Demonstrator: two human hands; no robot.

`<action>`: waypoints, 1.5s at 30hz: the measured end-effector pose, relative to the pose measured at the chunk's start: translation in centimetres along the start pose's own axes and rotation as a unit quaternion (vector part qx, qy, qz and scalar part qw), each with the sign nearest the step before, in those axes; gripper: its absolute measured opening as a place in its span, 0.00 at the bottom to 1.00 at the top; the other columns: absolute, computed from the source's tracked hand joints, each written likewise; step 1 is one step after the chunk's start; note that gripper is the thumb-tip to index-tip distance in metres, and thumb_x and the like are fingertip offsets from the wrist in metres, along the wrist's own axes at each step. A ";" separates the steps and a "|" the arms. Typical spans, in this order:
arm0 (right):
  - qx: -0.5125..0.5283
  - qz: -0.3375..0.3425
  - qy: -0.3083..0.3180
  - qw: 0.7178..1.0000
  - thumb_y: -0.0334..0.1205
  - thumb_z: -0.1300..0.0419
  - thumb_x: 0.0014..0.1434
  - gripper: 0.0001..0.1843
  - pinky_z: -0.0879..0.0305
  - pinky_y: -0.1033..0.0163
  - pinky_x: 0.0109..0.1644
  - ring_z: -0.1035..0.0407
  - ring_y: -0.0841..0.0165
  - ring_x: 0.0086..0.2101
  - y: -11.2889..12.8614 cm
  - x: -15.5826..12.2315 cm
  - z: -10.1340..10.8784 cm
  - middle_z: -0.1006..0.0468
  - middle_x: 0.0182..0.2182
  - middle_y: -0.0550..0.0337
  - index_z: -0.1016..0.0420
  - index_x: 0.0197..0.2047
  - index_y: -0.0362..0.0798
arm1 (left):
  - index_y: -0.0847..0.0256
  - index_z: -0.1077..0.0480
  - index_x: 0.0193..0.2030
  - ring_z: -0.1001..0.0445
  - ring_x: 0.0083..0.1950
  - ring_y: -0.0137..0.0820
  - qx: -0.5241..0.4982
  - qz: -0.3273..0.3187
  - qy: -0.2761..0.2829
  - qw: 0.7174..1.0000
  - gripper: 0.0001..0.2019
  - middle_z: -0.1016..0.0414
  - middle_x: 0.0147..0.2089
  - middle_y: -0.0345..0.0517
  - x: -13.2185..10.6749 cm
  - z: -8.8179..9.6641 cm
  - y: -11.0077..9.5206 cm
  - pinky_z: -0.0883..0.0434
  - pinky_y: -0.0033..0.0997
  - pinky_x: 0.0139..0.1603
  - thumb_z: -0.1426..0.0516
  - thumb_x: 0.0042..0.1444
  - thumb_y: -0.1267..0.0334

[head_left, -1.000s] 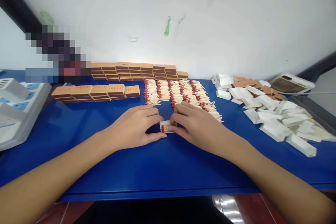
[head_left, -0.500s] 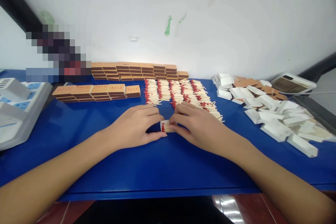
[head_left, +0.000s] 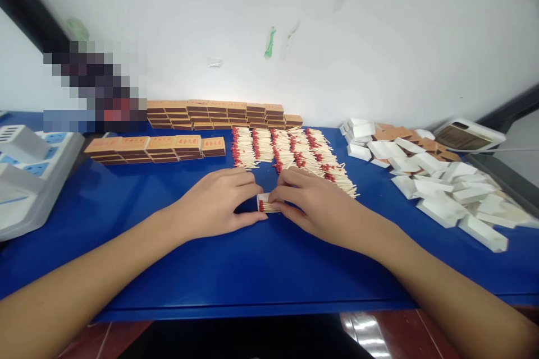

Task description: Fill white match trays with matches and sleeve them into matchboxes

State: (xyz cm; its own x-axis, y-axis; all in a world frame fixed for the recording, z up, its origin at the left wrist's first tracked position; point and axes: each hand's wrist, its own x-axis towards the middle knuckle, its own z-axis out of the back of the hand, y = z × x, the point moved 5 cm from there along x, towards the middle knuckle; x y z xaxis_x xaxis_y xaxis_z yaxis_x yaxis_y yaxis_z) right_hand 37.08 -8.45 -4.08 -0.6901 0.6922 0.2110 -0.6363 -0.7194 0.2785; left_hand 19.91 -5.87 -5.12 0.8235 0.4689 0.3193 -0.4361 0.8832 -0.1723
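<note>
Near edge of the blue laminate worktop [head_left: 252,269]: two bare forearms entering from the lower corners and converging at centre. Left hand [head_left: 214,202] palm-down, grip narrow, forefinger and thumb closed about the left end of a small white cardboard tray of red-tipped matches [head_left: 266,203]; probably serving as a stop against sliding. Right hand [head_left: 320,205] opposite, grip likewise narrow, fingertips pressed onto the tray's top and right end and covering most of it; seemingly for keeping the sticks level and seated. Tray flat on the worktop, midway between the two hands, red heads toward the left, just in front of the loose stock. Directly behind: rows of loose wooden matches with red heads [head_left: 286,148], laid parallel with heads aligned in bands, apparently for lifting in bunches without sorting; nearest sticks just beyond the right knuckles. To the right, well apart from the tray: heap of empty white cardboard box parts [head_left: 442,190], tumbled at random yet on the right arm's side. To the left, beyond the left hand: low row of orange-brown printed matchboxes [head_left: 155,147], stacked evenly. Farther back, against the white painted wall [head_left: 337,39]: longer bank of orange-brown matchboxes [head_left: 223,113], clear of the central working space. Far left edge: white plastic power strip with blue sockets [head_left: 25,174], untouched.
</note>
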 end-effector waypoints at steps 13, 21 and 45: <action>-0.090 -0.058 -0.085 0.991 0.35 0.42 0.71 0.08 0.32 0.53 0.45 0.28 0.56 0.41 -6.1 -0.8 3.2 0.24 0.37 0.50 0.21 0.41 0.46 | 0.62 0.21 0.49 0.22 0.44 0.37 0.003 0.017 -0.023 1.000 0.16 0.20 0.41 0.47 -0.2 0.2 0.6 0.26 0.37 0.46 0.39 0.69 0.50; -0.062 -0.066 -0.045 0.995 0.30 0.42 0.69 0.08 0.32 0.54 0.46 0.29 0.57 0.42 -6.4 -0.3 1.6 0.23 0.38 0.50 0.22 0.40 0.47 | 0.61 0.21 0.51 0.21 0.45 0.37 0.011 0.019 -0.013 1.000 0.17 0.19 0.43 0.47 -0.2 0.1 0.5 0.26 0.37 0.47 0.40 0.70 0.49; -0.097 -0.023 -0.048 0.994 0.35 0.46 0.75 0.07 0.31 0.52 0.49 0.31 0.56 0.44 -2.2 0.4 1.5 0.25 0.41 0.49 0.30 0.42 0.47 | 0.62 0.21 0.49 0.22 0.44 0.37 0.000 0.031 -0.019 0.999 0.16 0.21 0.41 0.46 0.0 0.0 0.8 0.28 0.36 0.44 0.39 0.69 0.50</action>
State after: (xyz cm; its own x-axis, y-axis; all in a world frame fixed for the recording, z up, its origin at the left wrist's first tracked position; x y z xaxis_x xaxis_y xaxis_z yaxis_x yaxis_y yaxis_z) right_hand 38.74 -6.55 -3.19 -0.6278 0.7206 0.2941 -0.7279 -0.6774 0.1059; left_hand 19.51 -5.18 -5.23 0.7801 0.5230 0.3434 -0.4863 0.8522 -0.1932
